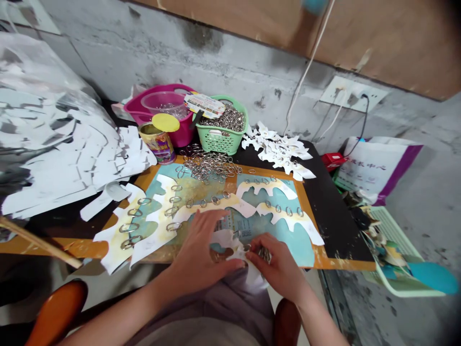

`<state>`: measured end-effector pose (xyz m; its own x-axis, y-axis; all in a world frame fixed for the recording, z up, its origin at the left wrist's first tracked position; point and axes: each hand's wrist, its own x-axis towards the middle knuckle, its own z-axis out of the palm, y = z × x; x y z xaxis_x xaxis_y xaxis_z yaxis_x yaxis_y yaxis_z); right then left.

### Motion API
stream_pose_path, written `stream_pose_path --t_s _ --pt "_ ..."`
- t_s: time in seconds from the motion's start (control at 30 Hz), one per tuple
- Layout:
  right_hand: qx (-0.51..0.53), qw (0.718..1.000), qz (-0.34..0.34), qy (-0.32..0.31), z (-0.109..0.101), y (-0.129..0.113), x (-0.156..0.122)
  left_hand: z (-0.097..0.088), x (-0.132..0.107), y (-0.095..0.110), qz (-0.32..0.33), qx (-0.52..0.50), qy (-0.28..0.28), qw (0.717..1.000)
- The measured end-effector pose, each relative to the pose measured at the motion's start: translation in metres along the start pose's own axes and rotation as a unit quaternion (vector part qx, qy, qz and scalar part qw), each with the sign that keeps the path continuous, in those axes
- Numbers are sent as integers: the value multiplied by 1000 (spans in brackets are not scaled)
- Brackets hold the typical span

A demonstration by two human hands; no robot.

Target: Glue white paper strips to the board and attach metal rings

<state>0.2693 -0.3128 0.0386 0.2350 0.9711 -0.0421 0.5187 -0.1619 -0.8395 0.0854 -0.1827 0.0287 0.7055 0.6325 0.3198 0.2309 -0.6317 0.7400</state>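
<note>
My left hand (198, 252) is spread, thumb apart from the fingers, along the left side of a white scalloped cut-out piece (224, 237) at the near table edge. My right hand (279, 266) pinches a metal ring at that piece, with more metal rings (265, 253) tucked in its curled fingers. Part of the piece is hidden beneath both hands. Around them lie several similar white strips with yellowish smears and oval rings set along them, such as the strip (153, 240) to the left and the strip (300, 222) to the right.
Loose rings (212, 166) are heaped behind the strips. A green basket (221, 142) of rings, a pink basket (185, 134) and an open tin (158, 144) stand at the back. White cut-outs (72, 158) pile up left; ringed pieces (277, 146) lie back right. A wooden stick (43, 242) juts in left.
</note>
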Motion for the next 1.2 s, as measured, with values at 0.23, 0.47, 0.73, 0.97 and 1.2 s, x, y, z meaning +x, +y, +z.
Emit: stream_pose_path --t_s 0.23,0.47,0.73,0.97,1.2 --pt "51 996 -11 -71 0 -15 3 -7 24 -6 -68 -219 -239 944" --pt "302 943 -65 -122 11 -6 5 -1 20 -12 -162 -423 -299 839" --pt "271 962 -25 6 17 -6 5 -18 1 -19 -149 -401 31 903" --pt "199 979 -29 35 29 -13 1 17 -26 19 -240 -398 -78 882" --pt "247 964 -38 93 15 -14 -12 24 -6 26 -234 -380 -80 892"
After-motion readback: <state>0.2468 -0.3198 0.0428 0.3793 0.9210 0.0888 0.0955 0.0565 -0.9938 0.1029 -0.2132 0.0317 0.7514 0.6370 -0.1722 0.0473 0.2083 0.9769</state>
